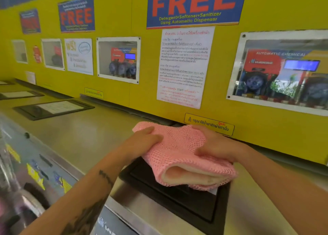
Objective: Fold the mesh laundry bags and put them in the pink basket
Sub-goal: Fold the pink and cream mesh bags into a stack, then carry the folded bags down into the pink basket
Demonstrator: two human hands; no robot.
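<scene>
Risk 1: the folded mesh laundry bag [184, 156] looks springy; its rolled end at 5 o'clock gapes as an open loop. If either hand lets go or shifts, the layers likely spring apart and the fold is lost.

Risk 2: the bundle overhangs the black recessed lid [179, 199] on the washer top [85, 137], with the near end lifted or barely resting. A one-sided pull probably drags the mesh across the lid's edge, where the netting could snag.

Risk 3: the pink basket is not in view. The carry must start without a sighted target, so the bundle may loosen in transit unless pinched through all layers.

Position: the bag sits at frame centre, just below the yellow wall [266, 12] and its warning sticker [209, 124].

Left hand [147, 138]: at the bag's 9 o'clock edge, fingers curled and closed over the mesh, pressing down on the top layer.

Right hand [213, 144]: at the bag's 3 o'clock side, fingers bent and closed on the netting, thumb side toward centre. The bag lies between and under both hands, touching both.
</scene>
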